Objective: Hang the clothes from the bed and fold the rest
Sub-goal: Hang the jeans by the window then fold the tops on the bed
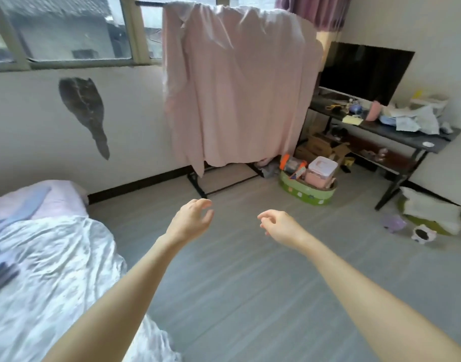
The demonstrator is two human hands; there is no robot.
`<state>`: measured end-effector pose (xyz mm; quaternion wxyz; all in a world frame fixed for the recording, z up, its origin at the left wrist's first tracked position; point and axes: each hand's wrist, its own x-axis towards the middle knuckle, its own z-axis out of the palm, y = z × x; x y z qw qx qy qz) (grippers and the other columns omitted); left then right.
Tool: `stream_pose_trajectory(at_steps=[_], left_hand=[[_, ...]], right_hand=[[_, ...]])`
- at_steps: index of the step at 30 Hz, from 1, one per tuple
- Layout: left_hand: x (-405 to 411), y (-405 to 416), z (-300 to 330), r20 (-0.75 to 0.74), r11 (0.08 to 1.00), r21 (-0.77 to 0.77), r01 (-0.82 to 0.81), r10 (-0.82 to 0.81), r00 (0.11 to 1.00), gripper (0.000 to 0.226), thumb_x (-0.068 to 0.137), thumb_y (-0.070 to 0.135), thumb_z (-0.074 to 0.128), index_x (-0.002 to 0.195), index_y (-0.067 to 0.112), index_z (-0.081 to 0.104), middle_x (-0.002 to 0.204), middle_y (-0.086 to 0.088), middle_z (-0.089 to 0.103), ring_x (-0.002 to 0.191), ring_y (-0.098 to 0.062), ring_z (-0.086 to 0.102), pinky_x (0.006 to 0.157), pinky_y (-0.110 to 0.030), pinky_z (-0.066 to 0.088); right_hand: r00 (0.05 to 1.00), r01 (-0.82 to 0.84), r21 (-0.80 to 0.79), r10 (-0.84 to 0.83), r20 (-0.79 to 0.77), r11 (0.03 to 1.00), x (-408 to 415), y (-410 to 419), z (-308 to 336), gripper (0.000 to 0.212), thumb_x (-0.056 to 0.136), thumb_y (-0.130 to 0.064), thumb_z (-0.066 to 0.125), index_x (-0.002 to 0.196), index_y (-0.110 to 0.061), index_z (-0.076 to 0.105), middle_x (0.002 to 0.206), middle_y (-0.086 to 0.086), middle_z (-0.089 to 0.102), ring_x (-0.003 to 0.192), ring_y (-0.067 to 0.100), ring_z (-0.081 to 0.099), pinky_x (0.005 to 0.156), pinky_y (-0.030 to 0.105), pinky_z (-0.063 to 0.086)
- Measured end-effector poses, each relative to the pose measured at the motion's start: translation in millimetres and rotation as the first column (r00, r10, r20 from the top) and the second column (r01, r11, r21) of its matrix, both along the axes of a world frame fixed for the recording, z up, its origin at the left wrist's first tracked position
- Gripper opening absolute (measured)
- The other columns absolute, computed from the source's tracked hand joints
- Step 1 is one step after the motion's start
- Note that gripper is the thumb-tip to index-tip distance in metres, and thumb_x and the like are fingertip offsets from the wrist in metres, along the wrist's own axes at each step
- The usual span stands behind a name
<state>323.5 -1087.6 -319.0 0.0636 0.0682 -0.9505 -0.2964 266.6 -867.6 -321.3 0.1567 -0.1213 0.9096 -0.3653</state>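
Bedroom, head view. A large pink sheet [237, 82] is draped over the clothes rack [198, 184] at upper centre of the frame, beneath the window [67, 30]; it covers the rail almost to the floor, so whether hangers or other garments sit behind it cannot be told.

The bed [54, 257], with a pale crumpled cover, fills the lower left. On it, near the left edge, lie a blue garment [28, 205] and a dark garment [2, 276]; these appear to be the clothes not yet dealt with.

Both forearms reach forward over bare floor at lower centre. The left hand [191, 220] and the right hand [279, 226] are well apart from each other and from any cloth; their fingers curl loosely and neither hand holds anything.

Step in hand, as a judgement: between garments, with the sheet hung and nothing carried. The next move calls for a turn toward the left of the frame and a reach to the bed for one of the garments there.

A black desk [407, 134] at right carries a dark screen [365, 71] and scattered papers.

Containers: a green oval basket [308, 195] stands on the floor right of centre, just beside the rack's foot, and holds a pink lidded box [321, 169] and an orange-capped tub [292, 163]; cardboard boxes [321, 147] sit behind it under the desk, contents unclear. A second green basket [428, 229] at far right holds white cloth [430, 209].
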Motion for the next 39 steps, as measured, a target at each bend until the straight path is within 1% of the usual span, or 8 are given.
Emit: stream_pose_trajectory(at_steps=[6,12,18,22,26,30,34,39], left_hand=[[-47.8,-129.1,-2.3,0.004,0.960,0.050,-0.275,0.275,0.961,0.032,0.093,0.022,0.050,0.123,0.015,0.057,0.120,-0.004,0.059,0.112,-0.019,0.054,0.093,-0.025,0.038],[-32.1,-240.1,-29.0,0.047,0.840,0.100,-0.533,0.531,0.846,0.031,0.092,0.016,0.051,0.121,0.008,0.059,0.120,-0.009,0.061,0.111,-0.022,0.056,0.095,-0.025,0.037],[-9.3,-337.8,-66.8,0.130,0.627,0.079,-0.775,0.764,0.632,0.034,0.092,0.016,0.052,0.124,0.010,0.056,0.129,-0.009,0.055,0.120,-0.023,0.050,0.101,-0.030,0.036],[-19.5,-418.6,-71.2,0.133,0.389,0.059,-0.919,0.910,0.393,0.041,0.092,0.015,0.051,0.133,0.008,0.046,0.137,-0.015,0.042,0.130,-0.027,0.037,0.106,-0.030,0.026],[-24.9,-470.1,-79.1,0.222,0.237,0.084,-0.968,0.942,0.250,0.043,0.095,0.018,0.046,0.137,0.011,0.040,0.141,-0.012,0.036,0.131,-0.026,0.035,0.107,-0.034,0.028],[0.3,-514.3,-99.2,0.313,0.091,0.070,-0.993,0.943,0.108,0.043,0.094,0.018,0.044,0.137,0.013,0.039,0.141,-0.012,0.034,0.129,-0.030,0.035,0.105,-0.037,0.032],[46.3,-568.9,-120.3,0.379,-0.047,0.001,-0.999,0.924,-0.043,0.048,0.094,0.020,0.045,0.140,0.011,0.033,0.145,-0.015,0.029,0.131,-0.033,0.033,0.104,-0.041,0.033],[99.1,-661.0,-157.8,0.416,-0.096,-0.069,-0.993,0.902,-0.116,0.054,0.093,0.024,0.047,0.142,0.010,0.028,0.144,-0.017,0.031,0.131,-0.035,0.031,0.106,-0.040,0.029]], right_hand=[[0.960,-0.279,0.050,0.278,0.017,0.959,-105.6,-155.3,5.6,0.030,0.097,-0.023,0.037,0.117,-0.017,0.058,0.114,0.003,0.062,0.101,0.019,0.057,0.081,0.024,0.040],[0.823,-0.567,0.064,0.562,0.078,0.821,-140.9,-306.7,-23.0,0.030,0.096,-0.023,0.036,0.113,-0.020,0.060,0.107,0.001,0.065,0.096,0.017,0.059,0.080,0.025,0.043],[0.635,-0.770,0.040,0.760,0.136,0.636,-157.4,-445.2,-51.6,0.030,0.093,-0.023,0.038,0.109,-0.018,0.063,0.095,-0.001,0.065,0.085,0.014,0.057,0.070,0.025,0.044],[0.492,-0.869,0.008,0.861,0.128,0.496,-185.2,-553.7,-60.3,0.032,0.092,-0.018,0.038,0.111,-0.016,0.064,0.096,-0.002,0.065,0.088,0.013,0.057,0.073,0.023,0.043],[0.372,-0.928,0.065,0.922,0.110,0.367,-195.2,-638.8,-61.6,0.033,0.092,-0.015,0.036,0.111,-0.013,0.064,0.099,0.001,0.066,0.090,0.016,0.059,0.074,0.025,0.043],[0.235,-0.968,0.115,0.965,0.121,0.221,-174.7,-722.0,-74.3,0.035,0.094,-0.011,0.035,0.118,-0.008,0.060,0.118,0.007,0.063,0.108,0.024,0.058,0.087,0.029,0.043],[0.122,-0.985,0.138,0.988,0.096,0.109,-140.0,-797.7,-96.0,0.036,0.093,-0.011,0.035,0.119,-0.011,0.059,0.120,0.008,0.063,0.109,0.025,0.057,0.083,0.026,0.041],[0.075,-0.983,0.170,0.995,0.072,0.062,-100.3,-894.0,-139.7,0.036,0.092,-0.012,0.037,0.123,-0.012,0.055,0.120,0.010,0.062,0.113,0.026,0.054,0.080,0.025,0.037]])
